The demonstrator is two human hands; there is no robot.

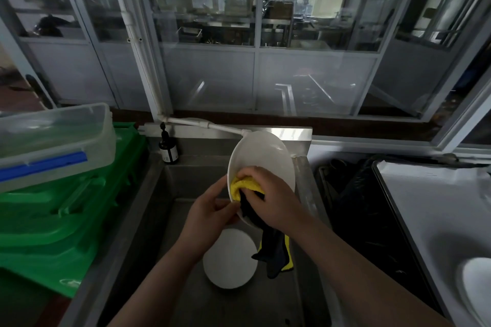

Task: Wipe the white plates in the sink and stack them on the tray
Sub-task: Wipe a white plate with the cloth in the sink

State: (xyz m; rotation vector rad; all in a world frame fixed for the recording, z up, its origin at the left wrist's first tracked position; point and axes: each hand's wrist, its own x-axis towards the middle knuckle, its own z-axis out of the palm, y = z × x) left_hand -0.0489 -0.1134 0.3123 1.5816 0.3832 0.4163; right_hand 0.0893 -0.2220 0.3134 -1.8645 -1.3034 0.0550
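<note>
Over the steel sink (148,220), the left hand (210,212) is gripping the lower rim of a white plate (263,159), thumb on the near face and fingers curled behind it, so the plate is standing tilted on edge above the basin. The right hand (268,196) is pressing a bunched yellow and dark cloth (245,187) against the plate's lower inner face, its fingers curled round the wad, while the loose end of the cloth is hanging down below the wrist. A second white plate (229,259) is lying flat on the sink floor, just under the hands and apart from the held one. To the right, past a dark crate (372,220), a pale tray (430,207) is sitting on the bench, and the edge of another white plate (478,281) is showing on it at the frame's edge. On the left, a clear plastic container (53,141) with a blue clip is resting on a stack of green trays (66,220). A small dark bottle (168,150) is standing at the back corner of the sink, beside a white pipe (202,123) that is running toward the held plate's top rim.
</note>
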